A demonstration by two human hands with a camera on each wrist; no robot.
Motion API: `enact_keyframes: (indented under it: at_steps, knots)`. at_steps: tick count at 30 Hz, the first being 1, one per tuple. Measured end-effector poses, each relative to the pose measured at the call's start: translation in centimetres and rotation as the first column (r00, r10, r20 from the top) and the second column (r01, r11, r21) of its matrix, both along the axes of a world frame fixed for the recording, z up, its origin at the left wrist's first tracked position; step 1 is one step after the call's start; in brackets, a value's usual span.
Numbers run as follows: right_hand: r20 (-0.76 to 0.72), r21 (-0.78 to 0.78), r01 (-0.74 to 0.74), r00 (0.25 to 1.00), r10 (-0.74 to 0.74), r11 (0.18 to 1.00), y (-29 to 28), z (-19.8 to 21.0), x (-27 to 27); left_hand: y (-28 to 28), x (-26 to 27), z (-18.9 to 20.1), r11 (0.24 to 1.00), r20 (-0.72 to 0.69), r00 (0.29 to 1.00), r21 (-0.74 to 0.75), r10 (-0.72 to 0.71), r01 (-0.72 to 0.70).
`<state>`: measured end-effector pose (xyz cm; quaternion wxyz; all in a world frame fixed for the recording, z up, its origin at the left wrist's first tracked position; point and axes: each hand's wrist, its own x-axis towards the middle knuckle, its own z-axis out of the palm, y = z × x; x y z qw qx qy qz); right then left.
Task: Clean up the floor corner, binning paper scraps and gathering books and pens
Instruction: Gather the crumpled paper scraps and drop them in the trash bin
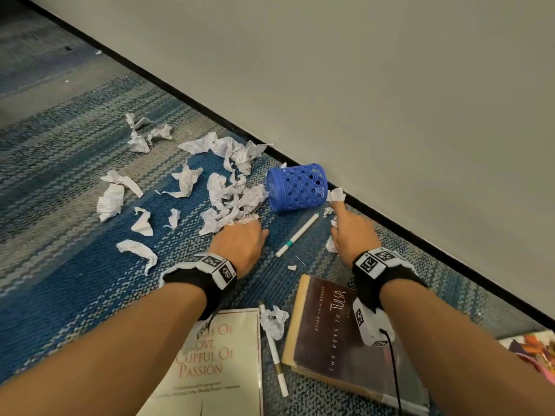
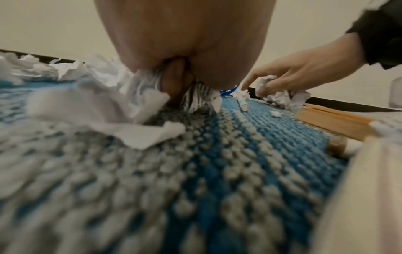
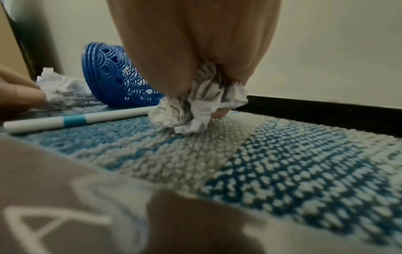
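Torn paper scraps (image 1: 228, 199) litter the blue-grey carpet. My left hand (image 1: 242, 234) lies on the near edge of the pile, fingers curled round a bunch of scraps (image 2: 150, 86). My right hand (image 1: 347, 228) grips a crumpled wad (image 3: 200, 106) near the wall, its forefinger stretched towards another scrap (image 1: 335, 194). A blue mesh basket (image 1: 297, 187) lies on its side between the hands. A white pen with a teal band (image 1: 297, 234) lies in front of it. Nearer me are a cream book (image 1: 222, 364), a dark book (image 1: 327, 325) and a second pen (image 1: 274, 352).
The wall with its black skirting (image 1: 390, 217) runs diagonally just behind the basket and my right hand. A colourful book (image 1: 534, 349) shows at the right edge. A crumpled scrap (image 1: 274, 321) sits between the two books. More scraps (image 1: 144, 133) spread leftwards.
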<state>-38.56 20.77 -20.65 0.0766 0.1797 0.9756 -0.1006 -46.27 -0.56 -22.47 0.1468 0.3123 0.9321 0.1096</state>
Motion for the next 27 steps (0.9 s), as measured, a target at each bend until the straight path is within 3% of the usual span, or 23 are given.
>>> enact_keyframes:
  at_steps: [4, 8, 12, 15, 19, 27]
  knots:
    - [0.052, 0.122, -0.030, 0.998, 0.024, 0.992, -0.4, -1.1, -1.1, 0.5, -0.2, -0.5, 0.993, -0.022, 0.996, -0.084, -0.083, 0.081]
    - [0.083, 0.159, 0.031, 0.996, -0.044, 0.987, -0.4, -1.0, -1.7, 0.2, -0.2, -0.1, 0.981, -0.010, 0.989, -0.124, -0.148, 0.146]
    - [0.141, 0.120, 0.116, 0.981, -0.133, 0.986, 0.0, -0.5, -1.4, 0.5, 0.7, 1.7, 0.985, 0.114, 0.979, 0.030, -0.172, 0.169]
    - [0.174, 0.060, 0.168, 0.969, -0.176, 0.984, 0.5, 0.4, -0.5, 2.0, 3.1, 2.5, 0.947, 0.168, 0.932, 0.051, -0.321, 0.317]
    - [0.057, -0.054, 0.192, 0.980, -0.189, 0.980, 0.7, 2.1, 2.3, 3.3, 4.4, 1.6, 0.869, 0.102, 0.884, -0.164, -0.456, 0.467]
    - [-0.063, -0.074, 0.198, 0.977, -0.203, 0.977, -1.2, 7.5, 12.9, 3.5, 4.9, 2.2, 0.899, 0.137, 0.913, -0.172, -0.384, 0.404]
